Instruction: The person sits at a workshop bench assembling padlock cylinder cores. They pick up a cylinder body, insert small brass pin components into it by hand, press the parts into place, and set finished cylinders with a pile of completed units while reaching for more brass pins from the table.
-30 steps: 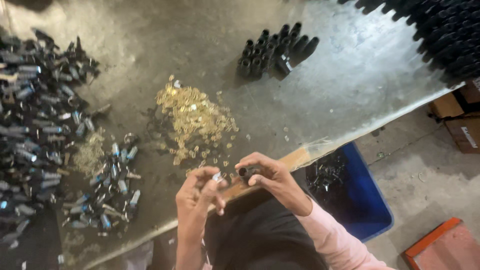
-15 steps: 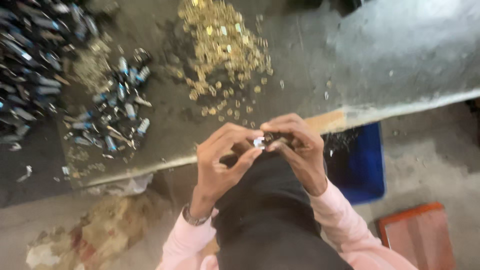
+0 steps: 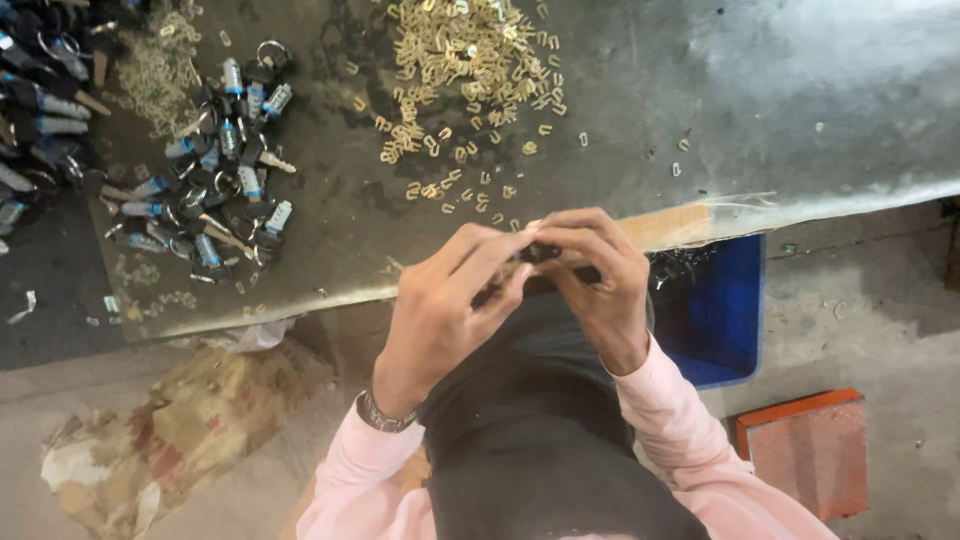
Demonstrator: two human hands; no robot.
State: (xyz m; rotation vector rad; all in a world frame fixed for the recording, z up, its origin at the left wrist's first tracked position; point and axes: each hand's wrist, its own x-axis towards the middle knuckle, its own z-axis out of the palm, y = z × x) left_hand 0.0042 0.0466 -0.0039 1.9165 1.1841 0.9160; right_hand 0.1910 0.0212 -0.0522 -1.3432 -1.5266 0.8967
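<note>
Head view looks straight down at a grey table with both hands raised just over its near edge. Left hand and right hand meet at a small dark part. The fingertips of both press together around it, thumb against forefinger on each side, so each grip pinches the part; what exactly the fingers do to it is too small to tell.

At 12 o'clock from the hands lies a loose heap of brass clips, with strays scattered down toward the table edge. At 10 o'clock sits a cluster of black and silver cylinders, some with a key sticking out, and at the far 9 to 10 o'clock edge a larger dark pile of the same sort. A blue bin stands below the table at 3 o'clock, with dark pieces in it. An orange box rests on the floor at 4 o'clock, and crumpled brown paper lies at 8 o'clock.

Judging from this, the work looks far from over: one part is in hand, the clip heap is large, and many cylinders wait on the table. How many of the pieces in the bin or piles are finished cannot be told.
</note>
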